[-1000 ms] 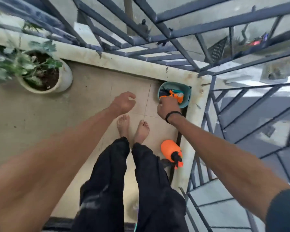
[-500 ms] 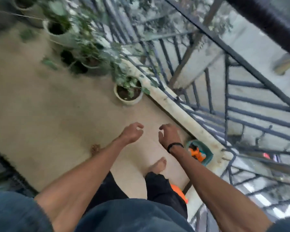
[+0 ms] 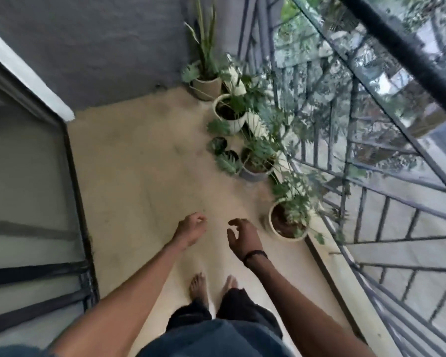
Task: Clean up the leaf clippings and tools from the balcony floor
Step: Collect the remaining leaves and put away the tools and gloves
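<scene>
**A:** where's everything at, near to far?

**B:** bare feet point(image 3: 198, 288) on the balcony floor point(image 3: 139, 176), then both hands out in front, not touching anything. left hand point(image 3: 189, 229) and right hand point(image 3: 243, 238) have loosely curled fingers, holding nothing. white pot point(image 3: 285, 222) sits just right of the right hand, more potted plants point(image 3: 252, 155) further along the railing point(image 3: 345, 140). can't make out clippings, tools or writing, too blurry.

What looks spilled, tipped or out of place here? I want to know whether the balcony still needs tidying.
Nothing stands out. The potted plants stand upright along the railing, the floor shows no clear clippings, though the picture is blurred, and both hands are empty.
</scene>
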Available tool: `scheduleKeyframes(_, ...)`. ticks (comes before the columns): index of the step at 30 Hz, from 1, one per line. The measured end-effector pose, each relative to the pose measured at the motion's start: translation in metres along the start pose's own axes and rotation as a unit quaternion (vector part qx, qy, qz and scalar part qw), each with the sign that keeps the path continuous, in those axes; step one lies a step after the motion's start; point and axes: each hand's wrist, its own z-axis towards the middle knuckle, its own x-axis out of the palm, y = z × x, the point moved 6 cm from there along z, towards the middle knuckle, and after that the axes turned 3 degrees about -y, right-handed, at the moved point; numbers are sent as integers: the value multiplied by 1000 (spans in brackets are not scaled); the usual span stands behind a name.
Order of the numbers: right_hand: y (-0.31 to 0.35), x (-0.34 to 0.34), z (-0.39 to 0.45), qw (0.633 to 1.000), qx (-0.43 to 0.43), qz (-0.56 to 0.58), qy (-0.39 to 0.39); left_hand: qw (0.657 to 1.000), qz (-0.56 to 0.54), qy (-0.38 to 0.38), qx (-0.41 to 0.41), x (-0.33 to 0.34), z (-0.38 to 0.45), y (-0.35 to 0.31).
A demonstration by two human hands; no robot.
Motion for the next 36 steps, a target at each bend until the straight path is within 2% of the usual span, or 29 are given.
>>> scheduleKeyframes(4, 55, 2, 61, 991, 67, 115, -30, 998, -44, -27, 27, -43, 35, -28)
scheduleKeyframes(9, 87, 13, 168, 979, 103, 166, -55, 995, -67, -58, 41, -95, 112, -66)
scheduleKeyframes(13, 104, 26, 272, 972, 144, 176, -57, 996, -66, -59, 6, -128, 192, -88)
scheduleKeyframes(18, 101, 83, 417, 966, 192, 171, 1, 996, -62, -38, -47, -161, 324, -105)
scheduleKeyframes(22, 74, 151, 542, 943, 263, 199, 34, 996, -51, -28, -68, -179, 439, -103)
scheduleKeyframes(25, 42, 208, 630, 906, 330, 261, 44, 998, -24, -21, -52, -179, 522, -89)
scheduleKeyframes(29, -20, 276, 736, 882, 365, 297, 38, 998, -2, -13, -56, -171, 617, -53)
scheduleKeyframes(32, -59, 311, 786, 856, 409, 316, 29, 998, 0, -3, -69, -155, 678, -15)
scheduleKeyframes(36, -107, 341, 815, 816, 479, 320, 43, 996, 13, 26, -86, -139, 719, 29)
